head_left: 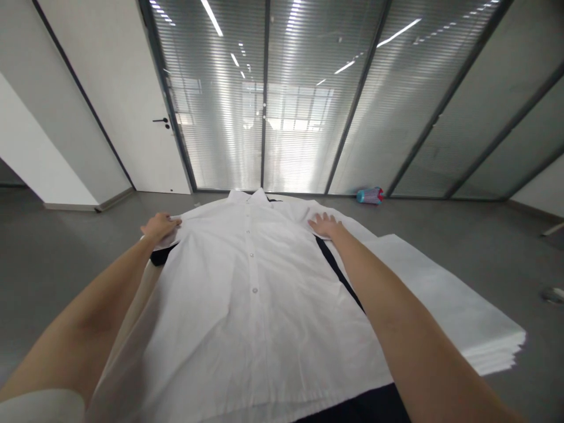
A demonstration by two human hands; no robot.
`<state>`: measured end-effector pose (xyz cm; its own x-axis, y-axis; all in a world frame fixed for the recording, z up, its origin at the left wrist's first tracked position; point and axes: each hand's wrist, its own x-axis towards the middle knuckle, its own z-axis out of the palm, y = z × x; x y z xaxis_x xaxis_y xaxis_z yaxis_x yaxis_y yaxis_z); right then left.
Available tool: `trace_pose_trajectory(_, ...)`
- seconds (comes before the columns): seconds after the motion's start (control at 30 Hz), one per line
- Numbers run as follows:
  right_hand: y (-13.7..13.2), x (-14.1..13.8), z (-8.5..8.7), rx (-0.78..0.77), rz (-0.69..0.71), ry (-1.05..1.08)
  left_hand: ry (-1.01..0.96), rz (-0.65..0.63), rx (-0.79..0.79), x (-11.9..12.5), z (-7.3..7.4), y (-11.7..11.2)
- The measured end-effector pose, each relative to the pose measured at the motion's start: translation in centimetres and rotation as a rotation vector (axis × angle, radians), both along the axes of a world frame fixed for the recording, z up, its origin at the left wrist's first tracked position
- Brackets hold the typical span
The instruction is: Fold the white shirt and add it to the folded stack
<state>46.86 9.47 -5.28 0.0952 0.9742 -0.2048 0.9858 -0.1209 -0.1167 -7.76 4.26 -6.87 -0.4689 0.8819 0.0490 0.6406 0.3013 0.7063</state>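
A white button-up shirt (211, 276) lies spread face up in front of me, its collar pointing away and its button placket running down the middle. My left hand (159, 227) is at the sleeve on the left, fingers curled over the cloth at its outer edge. On the right sleeve, my right hand (325, 225) rests palm down with its fingers spread. Dark cloth (337, 267) shows beside the shirt under my right forearm and below the hem. What lies beneath the shirt is mostly hidden.
To the right, a stack of white sheets (449, 294) juts out at table height. A blue and pink package (369, 195) sits on the grey floor (497, 247) by the glass partition (299, 147). A white door (127, 106) stands at the left.
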Motion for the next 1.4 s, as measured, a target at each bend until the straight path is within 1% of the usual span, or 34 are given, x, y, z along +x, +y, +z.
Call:
trace_pose_trajectory(0.07,-0.3,0.4,-0.8,-0.057,-0.062,-0.031,0.088,0.119,-0.069,0.1,-0.1,-0.5)
trace_pose_trajectory(0.1,-0.4,0.6,-0.9,-0.064,-0.078,-0.036,0.14,0.152,-0.105,0.2,-0.1,-0.8)
trace_pose_trajectory(0.17,-0.5,0.7,-0.6,-0.049,-0.082,-0.064,0.262,0.139,-0.109,1.0,0.0,-1.2)
trace_pose_trajectory(0.23,-0.7,0.2,0.0,-0.007,-0.065,-0.121,0.452,0.109,-0.008,2.3,0.2,-1.8)
trace_pose_trajectory(0.3,-1.0,-0.8,0.8,0.075,-0.017,-0.195,0.613,0.042,0.152,4.4,0.8,-3.0)
trace_pose_trajectory(0.33,-1.3,-1.4,1.2,0.129,0.022,-0.23,0.661,-0.024,0.218,5.6,1.3,-3.9)
trace_pose_trajectory(0.37,-1.8,-2.0,1.8,0.182,0.07,-0.261,0.684,-0.125,0.263,6.9,1.9,-5.2)
trace_pose_trajectory(0.4,-2.3,-2.6,2.4,0.234,0.123,-0.285,0.687,-0.272,0.288,8.2,2.5,-6.7)
trace_pose_trajectory(0.43,-3.0,-3.2,3.1,0.278,0.179,-0.3,0.668,-0.463,0.294,9.4,3.3,-8.5)
trace_pose_trajectory(0.47,-4.0,-3.7,3.8,0.309,0.239,-0.307,0.631,-0.669,0.277,10.5,4.0,-10.5)
trace_pose_trajectory(0.5,-5.2,-4.2,4.6,0.322,0.298,-0.306,0.593,-0.838,0.232,11.3,4.7,-12.8)
trace_pose_trajectory(0.53,-6.6,-4.5,5.4,0.319,0.353,-0.3,0.571,-0.96,0.167,11.8,5.4,-15.1)
trace_pose_trajectory(0.57,-8.3,-4.7,6.1,0.299,0.402,-0.291,0.567,-1.013,0.102,11.9,5.8,-17.4)
trace_pose_trajectory(0.6,-10.2,-4.8,6.7,0.258,0.439,-0.285,0.568,-1.015,0.035,11.7,6.1,-19.6)
trace_pose_trajectory(0.63,-12.2,-4.7,7.2,0.209,0.467,-0.283,0.568,-0.977,-0.04,11.2,6.1,-21.6)
trace_pose_trajectory(0.7,-16.5,-4.0,7.7,0.091,0.512,-0.292,0.563,-0.825,-0.189,9.3,5.7,-25.0)
trace_pose_trajectory(0.73,-18.6,-3.5,7.7,0.037,0.517,-0.302,0.552,-0.737,-0.252,8.2,5.2,-26.3)
trace_pose_trajectory(0.8,-22.4,-2.1,7.0,-0.057,0.496,-0.306,0.497,-0.591,-0.342,6.1,4.1,-28.5)
trace_pose_trajectory(0.83,-23.9,-1.3,6.4,-0.089,0.475,-0.297,0.436,-0.554,-0.375,5.4,3.6,-29.5)
trace_pose_trajectory(0.9,-26.3,0.3,5.0,-0.1,0.452,-0.262,0.242,-0.551,-0.432,4.5,2.8,-31.1)
trace_pose_trajectory(1.0,-28.3,2.3,3.1,-0.014,0.442,-0.214,-0.083,-0.579,-0.481,4.5,2.1,-32.9)
trace_pose_trajectory(1.1,-29.4,3.6,2.3,0.036,0.404,-0.199,-0.254,-0.548,-0.459,5.0,2.0,-33.9)
trace_pose_trajectory(1.2,-30.3,4.3,2.3,0.039,0.378,-0.193,-0.315,-0.495,-0.364,5.4,2.3,-34.3)
trace_pose_trajectory(1.27,-31.0,4.5,2.4,0.062,0.393,-0.172,-0.312,-0.461,-0.279,5.8,2.7,-34.6)
trace_pose_trajectory(1.4,-31.7,4.4,2.4,0.182,0.411,-0.07,-0.314,-0.404,-0.147,6.7,3.9,-35.3)
